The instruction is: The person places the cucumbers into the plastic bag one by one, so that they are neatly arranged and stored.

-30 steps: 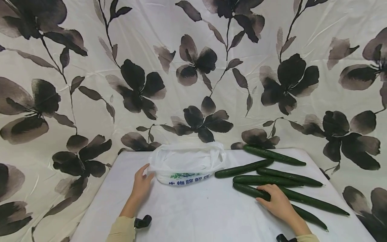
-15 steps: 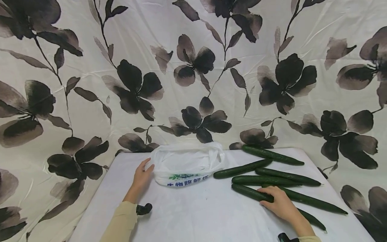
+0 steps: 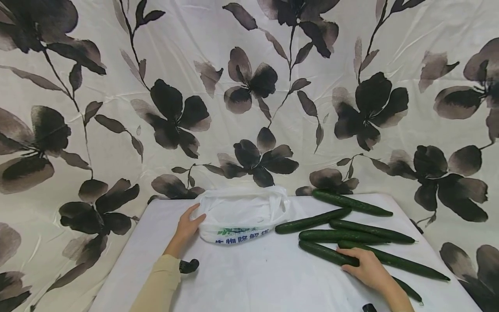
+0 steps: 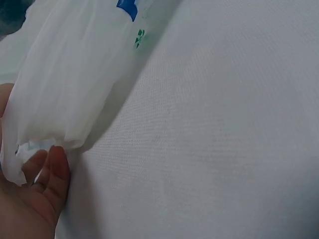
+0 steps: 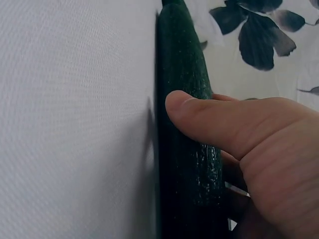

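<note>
A white plastic bag with green and blue print lies at the back of the table, left of the middle. At its left end is my left hand, thumb and fingers about the edge of the bag; in the left wrist view, thin plastic lies between them. My right hand grips the nearest cucumber round its middle, the thumb across the near side. The fingers on the far side are partly hidden. This cucumber rests on the cloth, its tip pointing to the near right.
Several more long green cucumbers lie behind and beside the held one, such as the rearmost cucumber and the slanted cucumber. The table has a white cloth. Behind it hangs a flower-printed curtain.
My left hand has moved a little right and closer in on the end of the bag. My right hand has slid slightly right along the cucumber.
</note>
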`<control>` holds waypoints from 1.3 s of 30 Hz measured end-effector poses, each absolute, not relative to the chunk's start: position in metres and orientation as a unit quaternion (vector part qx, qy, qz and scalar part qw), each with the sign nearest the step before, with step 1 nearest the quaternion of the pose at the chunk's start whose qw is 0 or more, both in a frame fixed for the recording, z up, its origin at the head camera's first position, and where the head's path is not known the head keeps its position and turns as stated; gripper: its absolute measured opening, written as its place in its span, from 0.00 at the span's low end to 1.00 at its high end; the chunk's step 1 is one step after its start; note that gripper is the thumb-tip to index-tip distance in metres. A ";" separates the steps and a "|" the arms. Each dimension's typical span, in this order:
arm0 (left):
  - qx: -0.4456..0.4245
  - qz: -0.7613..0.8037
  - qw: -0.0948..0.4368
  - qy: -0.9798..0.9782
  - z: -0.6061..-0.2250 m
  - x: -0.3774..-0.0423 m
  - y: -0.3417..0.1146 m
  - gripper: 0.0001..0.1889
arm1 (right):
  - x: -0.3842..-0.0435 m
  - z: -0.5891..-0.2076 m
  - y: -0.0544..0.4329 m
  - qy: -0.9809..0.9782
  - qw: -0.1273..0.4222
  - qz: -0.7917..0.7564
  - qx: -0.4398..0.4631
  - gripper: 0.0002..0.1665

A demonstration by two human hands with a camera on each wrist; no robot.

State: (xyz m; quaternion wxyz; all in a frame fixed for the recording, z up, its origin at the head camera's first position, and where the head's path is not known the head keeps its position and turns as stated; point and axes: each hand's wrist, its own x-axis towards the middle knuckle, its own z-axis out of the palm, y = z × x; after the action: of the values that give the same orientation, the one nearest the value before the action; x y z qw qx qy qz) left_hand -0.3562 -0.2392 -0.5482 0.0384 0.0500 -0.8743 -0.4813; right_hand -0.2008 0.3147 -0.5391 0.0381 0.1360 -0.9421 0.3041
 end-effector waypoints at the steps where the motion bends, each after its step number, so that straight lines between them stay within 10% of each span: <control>1: 0.049 -0.481 0.037 -0.875 -0.548 -0.357 -0.239 0.30 | -0.201 -0.540 0.315 -0.940 0.036 0.310 0.136 0.27; 19: 0.034 -0.431 0.018 -0.902 -0.548 -0.360 -0.237 0.38 | -0.197 -0.542 0.318 -0.941 0.022 0.315 0.122 0.28; 31: -0.031 -0.409 0.046 -0.911 -0.557 -0.362 -0.240 0.19 | -0.194 -0.553 0.311 -0.952 0.063 0.272 0.124 0.27; 39: -0.029 -0.368 -0.003 -0.929 -0.554 -0.364 -0.239 0.34 | -0.188 -0.557 0.305 -0.948 0.119 0.259 0.144 0.30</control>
State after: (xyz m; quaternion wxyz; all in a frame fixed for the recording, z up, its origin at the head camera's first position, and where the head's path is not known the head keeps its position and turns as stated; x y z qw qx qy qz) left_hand -0.3636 -0.2394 -0.5540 -0.0035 -0.0295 -0.9292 -0.3684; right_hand -0.1882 0.3053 -0.5568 0.1193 0.1440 -0.9476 0.2592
